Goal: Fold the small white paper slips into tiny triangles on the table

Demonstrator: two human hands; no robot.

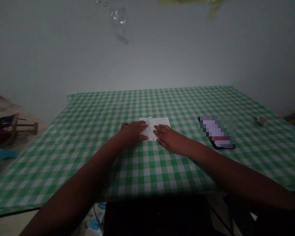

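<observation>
A small white printed sheet or booklet (160,121) lies on the table with a crease or fold running down its middle. My left hand (134,131) rests flat on its left half, fingers stretched out toward the crease. On the right half lies my right hand (167,136), its fingers also stretched out and pointing at the crease. Both hands press from above, and neither grips the paper. The fingers hide much of the printing, which is too small to read.
A green and white checked cloth (147,173) covers the table. To the right lies a phone-like device (216,132), partly pixelated, and farther right a small crumpled item (261,120). A plain wall (147,62) stands behind; a blue plastic piece (1,155) is at left.
</observation>
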